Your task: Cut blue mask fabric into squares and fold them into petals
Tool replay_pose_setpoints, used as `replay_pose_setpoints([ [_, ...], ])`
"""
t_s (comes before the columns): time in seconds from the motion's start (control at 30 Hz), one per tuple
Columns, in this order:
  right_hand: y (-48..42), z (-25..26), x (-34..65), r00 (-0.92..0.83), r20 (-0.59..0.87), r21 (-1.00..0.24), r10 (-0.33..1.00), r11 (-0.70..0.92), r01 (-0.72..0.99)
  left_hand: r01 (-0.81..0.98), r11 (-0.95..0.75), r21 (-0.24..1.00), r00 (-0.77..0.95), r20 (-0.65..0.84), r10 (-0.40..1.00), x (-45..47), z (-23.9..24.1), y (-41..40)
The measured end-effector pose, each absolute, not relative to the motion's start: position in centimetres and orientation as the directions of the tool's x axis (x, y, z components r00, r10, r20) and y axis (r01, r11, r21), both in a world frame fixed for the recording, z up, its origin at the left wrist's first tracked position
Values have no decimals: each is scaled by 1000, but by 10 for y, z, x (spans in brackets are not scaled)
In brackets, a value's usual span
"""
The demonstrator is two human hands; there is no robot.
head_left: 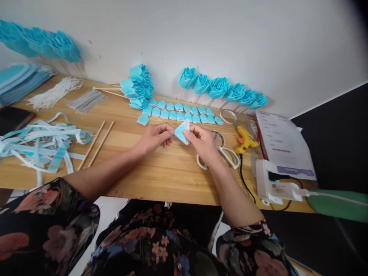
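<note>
My right hand (201, 140) pinches a folded piece of light-blue mask fabric (181, 131) with a white edge, its point facing left. Close to that point are the closed fingertips of my left hand (159, 136); whether they grip anything is too small to tell. Behind my hands, two rows of folded blue petals (171, 115) lie on the wooden table (161, 176). White-handled scissors (231, 157) lie under and beside my right hand, with a roll of tape (220, 138) partly hidden behind it.
Blue fabric roses on sticks (219, 88) lean along the wall, with a bundle (139, 86) left of them. At right are a yellow glue gun (244, 140) and a white power strip (263, 180). Fabric strips (37, 142), two wooden sticks (97, 143) and face masks (21, 82) lie left.
</note>
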State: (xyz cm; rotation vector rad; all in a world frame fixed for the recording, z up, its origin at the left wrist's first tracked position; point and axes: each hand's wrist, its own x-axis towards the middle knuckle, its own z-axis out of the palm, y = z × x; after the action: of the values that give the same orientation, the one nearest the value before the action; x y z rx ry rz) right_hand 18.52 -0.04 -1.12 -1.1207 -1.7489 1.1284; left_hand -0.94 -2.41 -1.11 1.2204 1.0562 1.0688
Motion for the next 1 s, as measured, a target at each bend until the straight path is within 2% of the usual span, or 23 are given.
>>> replay_pose_setpoints([
  [0.37,-8,-9,176,-366,105,-940,925,213,268,9,69,998,261,-69,963,-9,-16,-24],
  [0.6,-9,-8,176,-404,63,-972,912,149,184,23,29,999,291,-35,956,-8,-15,-26],
  [0.8,-9,-11,176,-328,85,-969,941,155,192,85,18,996,364,-48,930,-8,-16,-28],
  [1.0,-3,-10,179,-297,94,-988,950,126,90,68,40,997,348,-61,936,-9,-17,-26],
])
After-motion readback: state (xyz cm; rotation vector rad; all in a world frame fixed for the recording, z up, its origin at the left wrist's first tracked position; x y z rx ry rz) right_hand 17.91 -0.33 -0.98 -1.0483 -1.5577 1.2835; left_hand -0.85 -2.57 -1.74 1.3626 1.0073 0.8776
